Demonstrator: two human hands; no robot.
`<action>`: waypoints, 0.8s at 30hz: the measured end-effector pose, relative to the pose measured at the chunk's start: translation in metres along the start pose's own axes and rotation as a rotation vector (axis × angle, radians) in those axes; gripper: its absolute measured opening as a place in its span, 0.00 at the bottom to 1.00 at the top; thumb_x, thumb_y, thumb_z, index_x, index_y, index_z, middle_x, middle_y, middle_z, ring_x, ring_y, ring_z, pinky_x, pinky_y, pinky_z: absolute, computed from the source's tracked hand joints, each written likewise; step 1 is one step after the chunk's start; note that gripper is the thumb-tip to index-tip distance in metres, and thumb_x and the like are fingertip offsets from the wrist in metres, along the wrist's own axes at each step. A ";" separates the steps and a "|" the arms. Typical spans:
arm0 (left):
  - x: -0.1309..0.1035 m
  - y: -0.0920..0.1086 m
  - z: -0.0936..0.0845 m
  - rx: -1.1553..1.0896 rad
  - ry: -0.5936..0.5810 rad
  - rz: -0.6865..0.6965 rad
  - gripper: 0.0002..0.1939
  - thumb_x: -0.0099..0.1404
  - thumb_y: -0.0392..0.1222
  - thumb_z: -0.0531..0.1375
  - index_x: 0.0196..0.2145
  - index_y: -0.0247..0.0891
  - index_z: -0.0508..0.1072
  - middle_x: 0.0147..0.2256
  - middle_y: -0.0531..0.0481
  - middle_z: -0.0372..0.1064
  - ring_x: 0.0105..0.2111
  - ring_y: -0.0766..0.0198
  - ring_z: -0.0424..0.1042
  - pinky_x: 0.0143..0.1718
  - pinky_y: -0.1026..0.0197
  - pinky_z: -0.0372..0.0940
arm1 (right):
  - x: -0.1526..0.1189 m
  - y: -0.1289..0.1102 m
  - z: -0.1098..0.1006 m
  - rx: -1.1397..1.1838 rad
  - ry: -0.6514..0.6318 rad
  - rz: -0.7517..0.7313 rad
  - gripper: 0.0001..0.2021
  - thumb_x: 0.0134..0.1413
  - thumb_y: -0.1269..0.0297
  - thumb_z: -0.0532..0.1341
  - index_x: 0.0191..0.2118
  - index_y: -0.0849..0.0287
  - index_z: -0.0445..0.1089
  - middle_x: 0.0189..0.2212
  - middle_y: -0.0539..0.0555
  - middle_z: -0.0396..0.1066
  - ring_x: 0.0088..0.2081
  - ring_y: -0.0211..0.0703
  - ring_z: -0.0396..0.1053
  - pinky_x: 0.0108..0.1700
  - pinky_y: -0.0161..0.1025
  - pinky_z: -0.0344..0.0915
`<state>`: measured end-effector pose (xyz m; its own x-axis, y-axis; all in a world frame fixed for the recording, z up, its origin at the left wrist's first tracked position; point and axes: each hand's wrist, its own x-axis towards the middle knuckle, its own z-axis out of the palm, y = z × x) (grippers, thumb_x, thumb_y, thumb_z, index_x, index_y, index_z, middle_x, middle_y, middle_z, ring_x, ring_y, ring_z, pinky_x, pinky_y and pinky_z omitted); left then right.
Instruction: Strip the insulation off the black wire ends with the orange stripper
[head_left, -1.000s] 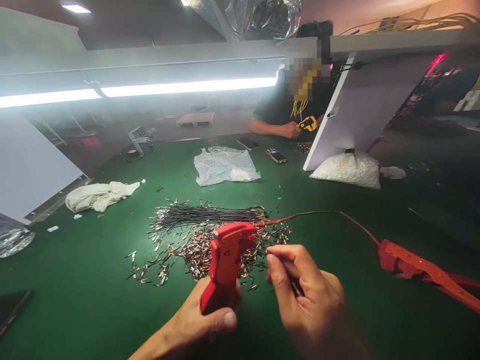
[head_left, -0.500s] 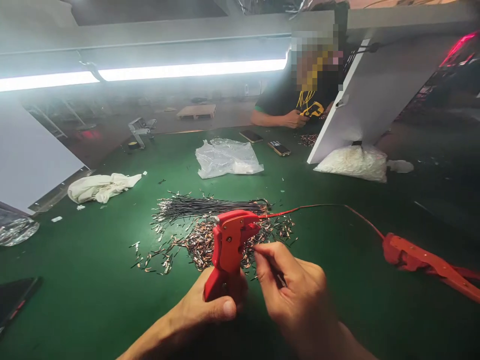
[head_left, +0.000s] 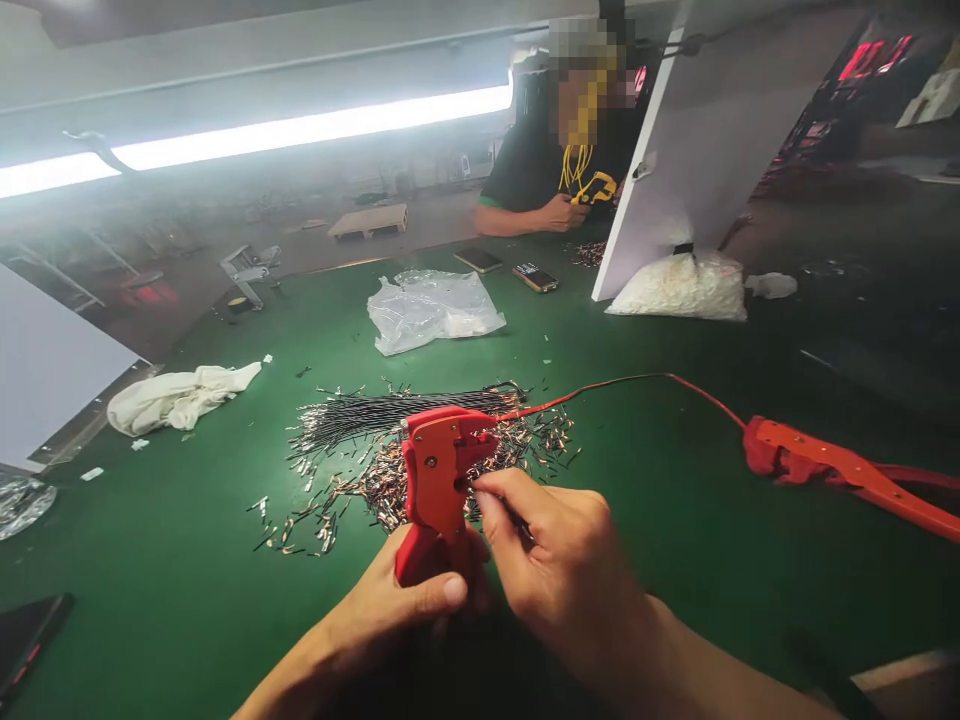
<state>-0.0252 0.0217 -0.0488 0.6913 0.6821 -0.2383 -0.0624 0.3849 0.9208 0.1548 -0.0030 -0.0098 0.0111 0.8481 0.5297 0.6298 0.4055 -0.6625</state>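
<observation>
My left hand (head_left: 416,595) is wrapped round the handles of a red wire stripper (head_left: 439,475), held upright with its head towards the top. Beside the tool's right edge, my right hand (head_left: 555,545) is closed in a pinch on a thin black wire, of which only a short dark end shows at the cutter notch. Its other fingers are curled in. Behind the stripper lies a bundle of black wires (head_left: 375,412), roughly parallel. A heap of short wire offcuts with copper ends (head_left: 382,485) spreads in front of the bundle.
A second red wire stripper (head_left: 825,460) lies at the right, with a red cord (head_left: 622,381) running from it. Further back are a clear plastic bag (head_left: 435,310), two phones (head_left: 535,278), a white cloth (head_left: 184,395) and a filled bag (head_left: 679,285). Across the table a person holds a yellow tool (head_left: 596,190).
The view has shifted a little, so most things sit further left. My right hand has come closer to the stripper, its fingertips now at the tool's edge. My left hand keeps its grip.
</observation>
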 end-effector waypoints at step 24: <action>0.001 -0.007 0.020 0.089 0.748 0.192 0.06 0.52 0.37 0.59 0.25 0.38 0.62 0.18 0.60 0.57 0.16 0.74 0.54 0.18 0.70 0.54 | -0.019 -0.007 0.030 0.916 -0.438 0.963 0.12 0.64 0.55 0.48 0.31 0.54 0.55 0.21 0.44 0.60 0.21 0.34 0.59 0.24 0.30 0.60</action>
<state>-0.0096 0.0071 -0.0489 0.0024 0.9823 -0.1875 -0.0520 0.1874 0.9809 0.1265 -0.0118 -0.0309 -0.2043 0.8844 -0.4196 -0.2130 -0.4585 -0.8628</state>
